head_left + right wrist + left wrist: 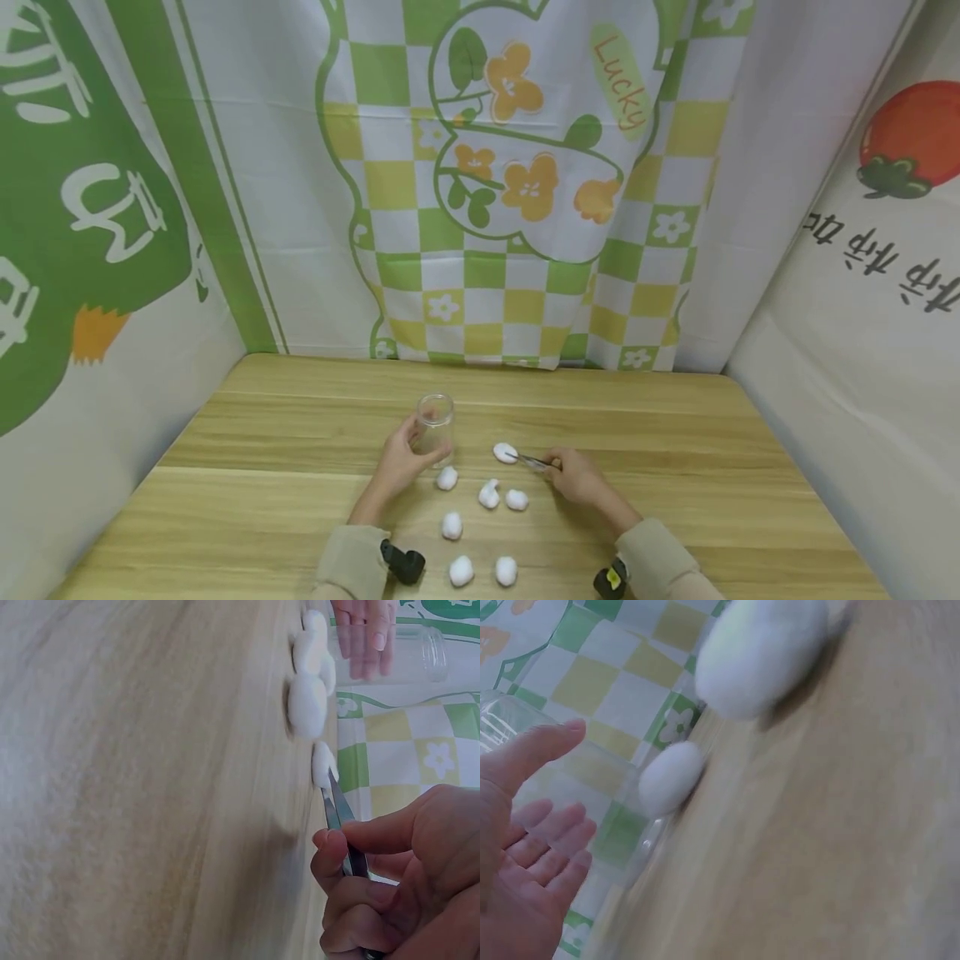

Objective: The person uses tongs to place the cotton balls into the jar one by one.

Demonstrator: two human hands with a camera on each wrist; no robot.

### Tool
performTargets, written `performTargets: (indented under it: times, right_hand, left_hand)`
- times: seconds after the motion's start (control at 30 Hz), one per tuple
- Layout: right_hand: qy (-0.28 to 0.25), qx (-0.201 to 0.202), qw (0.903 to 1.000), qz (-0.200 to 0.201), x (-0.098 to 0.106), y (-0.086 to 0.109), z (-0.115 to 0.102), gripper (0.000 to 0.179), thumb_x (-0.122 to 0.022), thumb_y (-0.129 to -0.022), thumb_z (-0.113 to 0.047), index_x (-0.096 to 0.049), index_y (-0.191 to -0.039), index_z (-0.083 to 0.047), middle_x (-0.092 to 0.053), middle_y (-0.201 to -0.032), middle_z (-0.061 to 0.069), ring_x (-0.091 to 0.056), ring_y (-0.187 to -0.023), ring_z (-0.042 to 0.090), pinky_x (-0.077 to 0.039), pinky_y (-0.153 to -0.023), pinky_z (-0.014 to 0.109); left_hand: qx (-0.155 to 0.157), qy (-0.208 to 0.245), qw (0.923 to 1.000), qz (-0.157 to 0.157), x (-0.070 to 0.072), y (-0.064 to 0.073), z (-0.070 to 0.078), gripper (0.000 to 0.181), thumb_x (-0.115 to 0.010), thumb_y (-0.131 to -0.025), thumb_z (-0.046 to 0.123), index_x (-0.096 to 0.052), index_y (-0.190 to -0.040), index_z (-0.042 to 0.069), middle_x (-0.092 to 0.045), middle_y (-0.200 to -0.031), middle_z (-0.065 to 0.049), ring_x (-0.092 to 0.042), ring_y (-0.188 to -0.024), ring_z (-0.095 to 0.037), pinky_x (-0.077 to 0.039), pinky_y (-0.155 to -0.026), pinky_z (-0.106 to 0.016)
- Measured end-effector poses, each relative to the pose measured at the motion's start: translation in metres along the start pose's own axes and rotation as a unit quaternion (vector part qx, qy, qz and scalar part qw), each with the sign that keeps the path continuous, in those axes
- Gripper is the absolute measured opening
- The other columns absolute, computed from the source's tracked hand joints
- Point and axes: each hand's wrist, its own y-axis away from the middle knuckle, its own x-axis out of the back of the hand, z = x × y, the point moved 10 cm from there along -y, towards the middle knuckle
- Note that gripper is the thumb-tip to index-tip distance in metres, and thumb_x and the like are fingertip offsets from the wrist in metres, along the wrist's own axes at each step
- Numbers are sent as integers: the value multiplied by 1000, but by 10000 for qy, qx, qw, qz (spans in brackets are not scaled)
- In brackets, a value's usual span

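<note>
A clear glass jar point(437, 433) stands upright on the wooden table, its mouth facing up. My left hand point(405, 457) holds it from the left, thumb on the near side and fingers seen through the glass point(604, 795). My right hand point(576, 477) pinches a pair of metal tweezers point(341, 806) between thumb and fingers. The tweezer tips are right at a white cotton ball point(506, 452) lying to the right of the jar. Another cotton ball point(447, 477) sits close by the jar's base.
Nearer to me lie several more cotton balls, among them a pair side by side point(516, 499) and two at the front point(461, 571). A patterned curtain point(480, 292) hangs along the table's back edge, with printed cloth at both sides.
</note>
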Motion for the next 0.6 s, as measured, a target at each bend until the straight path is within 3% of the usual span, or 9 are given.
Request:
performTargets:
  times: [0.2,0.6]
  right_hand:
    - [46,26,10000,59,0,0,-1,6,-62,-88,-2,-66,-91,-4,-56,-68,3,-43,-59,13,-31,-51,20]
    - [325,155,9988,342,8,2,-5,8,-60,-89,-6,-66,-94,-6,-64,-75,4,-48,-63,13,-34,-52,23]
  left_hand:
    - [224,-11,9997,-83,-5,0,-11,70,-77,-82,20,-43,-141,4,-40,-150,-24,-36,-141,-44,-30,-119,-56]
    - [171,-70,9997,-131,-4,2,-12,74,-77,-82,24,-41,-143,2,-46,-147,-24,-42,-139,-40,-33,-119,-53]
